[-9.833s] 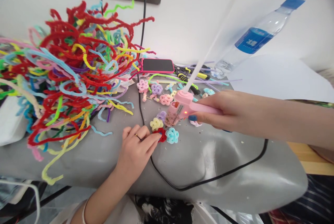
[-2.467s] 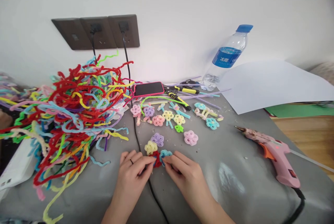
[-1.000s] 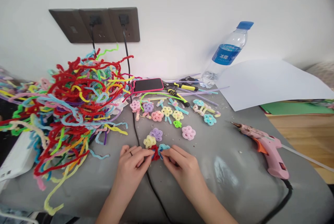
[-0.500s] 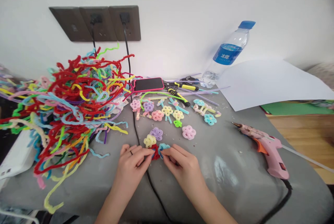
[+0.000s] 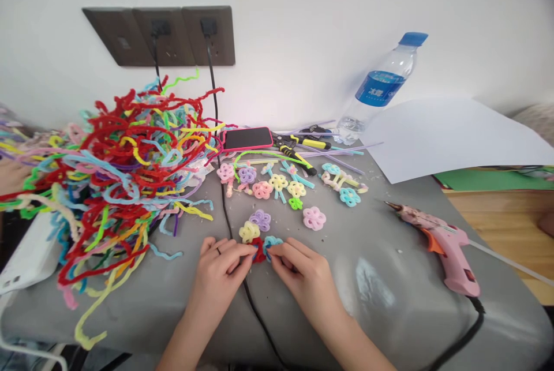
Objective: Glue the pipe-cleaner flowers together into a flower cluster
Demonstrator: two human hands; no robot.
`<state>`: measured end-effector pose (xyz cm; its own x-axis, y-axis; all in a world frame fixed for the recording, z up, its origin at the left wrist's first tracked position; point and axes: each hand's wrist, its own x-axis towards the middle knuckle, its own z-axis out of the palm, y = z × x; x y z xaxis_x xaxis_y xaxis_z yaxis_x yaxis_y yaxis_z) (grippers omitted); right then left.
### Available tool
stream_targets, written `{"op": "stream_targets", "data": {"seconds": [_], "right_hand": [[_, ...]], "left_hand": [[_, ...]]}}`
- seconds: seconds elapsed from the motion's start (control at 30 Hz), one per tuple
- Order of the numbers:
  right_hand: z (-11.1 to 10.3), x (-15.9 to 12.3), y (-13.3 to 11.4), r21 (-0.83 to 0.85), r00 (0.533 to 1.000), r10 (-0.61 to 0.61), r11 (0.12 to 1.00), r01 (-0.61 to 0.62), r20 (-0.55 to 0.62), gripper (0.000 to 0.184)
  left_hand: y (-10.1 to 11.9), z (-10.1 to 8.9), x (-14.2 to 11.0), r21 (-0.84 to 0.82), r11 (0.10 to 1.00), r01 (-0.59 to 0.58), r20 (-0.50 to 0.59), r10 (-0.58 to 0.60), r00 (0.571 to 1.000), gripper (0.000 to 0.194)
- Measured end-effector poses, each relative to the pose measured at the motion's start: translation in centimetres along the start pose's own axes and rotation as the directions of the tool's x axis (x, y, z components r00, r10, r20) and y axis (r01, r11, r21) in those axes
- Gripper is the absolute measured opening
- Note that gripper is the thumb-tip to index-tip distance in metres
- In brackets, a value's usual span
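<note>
Where the tangled heap of fuzzy stems (image 5: 125, 146) spreads, far left: red, light blue, yellow, green and pink strands, with ends trailing toward the near edge of the gray table (image 5: 389, 330); a white box (image 5: 34, 255) lies partly covered by them.
Wall panel (image 5: 177, 42): dark, with two black plugs in it; a black cord (image 5: 227, 209) drops from the right plug and crosses the table.
Left hand (image 5: 223, 264): thumb and index finger pinching the red flower (image 5: 258, 251) at its left side, other fingers curled, a dark ring on one.
Phone (image 5: 247, 138): pink-edged, screen up, near the wall.
Yellow flower (image 5: 250, 232) and purple flower (image 5: 260, 220): touching, just beyond the red flower.
Blue flower (image 5: 272, 241): right beside the red one, on the table between the hands; whether the two are joined I cannot tell.
Right hand (image 5: 303, 267): thumb and index finger grasping the blue flower.
Pliers (image 5: 303, 160): black and yellow handles, beyond the small green flower (image 5: 296, 203).
Pink flower (image 5: 314, 218): alone, beyond the right hand.
Bottle (image 5: 381, 85): tilted against the wall, blue cap and label.
Glue gun (image 5: 441, 244): pink, on its side, nozzle pointing left.
White paper (image 5: 459, 140): far right, over a green sheet (image 5: 493, 180).
</note>
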<state>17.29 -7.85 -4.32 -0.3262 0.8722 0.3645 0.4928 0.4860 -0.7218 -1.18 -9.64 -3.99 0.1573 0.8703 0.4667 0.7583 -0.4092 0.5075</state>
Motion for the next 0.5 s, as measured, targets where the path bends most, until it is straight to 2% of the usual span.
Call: {"op": "stream_targets", "data": {"seconds": [0.5], "right_hand": [[-0.11, -0.12, -0.15, 0.006, 1.0, 0.017, 1.0, -0.017, 0.015, 0.024]], "left_hand": [[0.08, -0.05, 0.0, 0.014, 1.0, 0.009, 0.017, -0.009, 1.0, 0.019]]}}
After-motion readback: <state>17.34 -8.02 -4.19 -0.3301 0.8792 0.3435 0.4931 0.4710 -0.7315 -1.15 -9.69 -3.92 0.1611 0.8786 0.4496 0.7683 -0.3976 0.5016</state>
